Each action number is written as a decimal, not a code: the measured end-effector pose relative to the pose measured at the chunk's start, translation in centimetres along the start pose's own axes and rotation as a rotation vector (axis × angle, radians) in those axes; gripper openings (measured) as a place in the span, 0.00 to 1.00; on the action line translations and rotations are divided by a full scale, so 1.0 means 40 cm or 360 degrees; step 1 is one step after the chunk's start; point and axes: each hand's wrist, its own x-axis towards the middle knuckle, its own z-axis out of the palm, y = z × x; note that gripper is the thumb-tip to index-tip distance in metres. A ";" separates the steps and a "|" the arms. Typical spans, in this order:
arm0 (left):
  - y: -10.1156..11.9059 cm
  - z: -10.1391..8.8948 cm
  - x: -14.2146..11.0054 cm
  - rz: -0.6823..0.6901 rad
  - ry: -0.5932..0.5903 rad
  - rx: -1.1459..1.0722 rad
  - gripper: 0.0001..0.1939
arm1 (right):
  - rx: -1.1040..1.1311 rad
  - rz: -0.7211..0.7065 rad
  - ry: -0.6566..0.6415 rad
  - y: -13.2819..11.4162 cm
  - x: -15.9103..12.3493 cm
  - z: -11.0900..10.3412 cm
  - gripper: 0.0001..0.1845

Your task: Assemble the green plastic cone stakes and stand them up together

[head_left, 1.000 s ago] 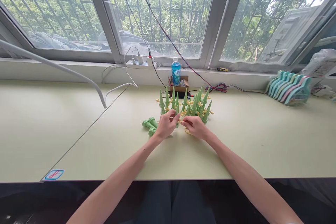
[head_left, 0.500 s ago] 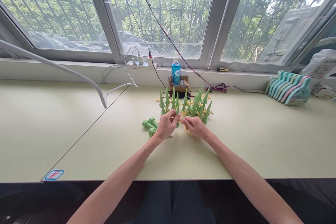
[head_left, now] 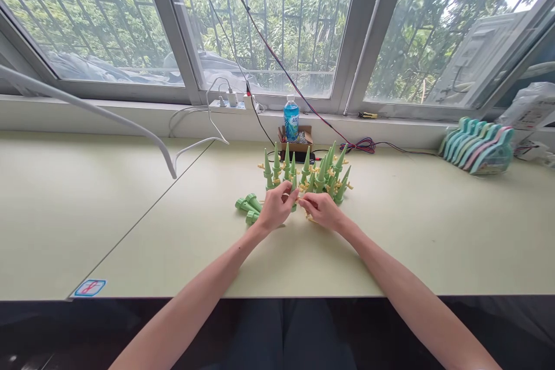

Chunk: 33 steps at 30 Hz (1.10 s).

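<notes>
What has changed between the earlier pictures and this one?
Hardly anything: no clear movement, and nothing visibly taken up or let go. The left hand still holds a green spike, and the right hand stays pinched at its small yellow piece. The upright spikes, lying green pieces and blue bottle stayed put.

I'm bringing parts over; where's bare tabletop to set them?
Bare: the pale green tabletop left of the dark seam, and between the right forearm and pastel hanger-shaped pieces. Crowded: the middle, with the left hand, right hand and upright green plastic cones.
</notes>
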 end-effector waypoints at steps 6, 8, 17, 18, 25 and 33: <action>0.000 0.001 0.002 -0.0012 0.0010 0.0000 0.16 | -0.0044 0.0031 0.0016 0.002 0.001 0.001 0.21; 0.003 0.001 0.002 -0.0018 0.0017 -0.0008 0.16 | -0.0064 0.0039 0.0035 -0.003 0.000 0.000 0.18; 0.011 0.000 0.002 -0.0023 0.0022 0.0026 0.16 | -0.0001 -0.0023 0.0026 -0.011 -0.002 -0.002 0.13; 0.011 0.000 0.001 -0.0017 0.0022 0.0031 0.15 | 0.0001 -0.0022 0.0020 -0.010 -0.002 -0.001 0.14; 0.002 0.002 0.001 0.0037 0.0021 0.0064 0.16 | 0.0010 0.0005 0.0001 -0.003 0.002 0.002 0.18; 0.003 -0.002 0.003 0.0048 0.0042 0.0045 0.15 | -0.0050 0.0035 0.0042 -0.011 0.000 -0.001 0.13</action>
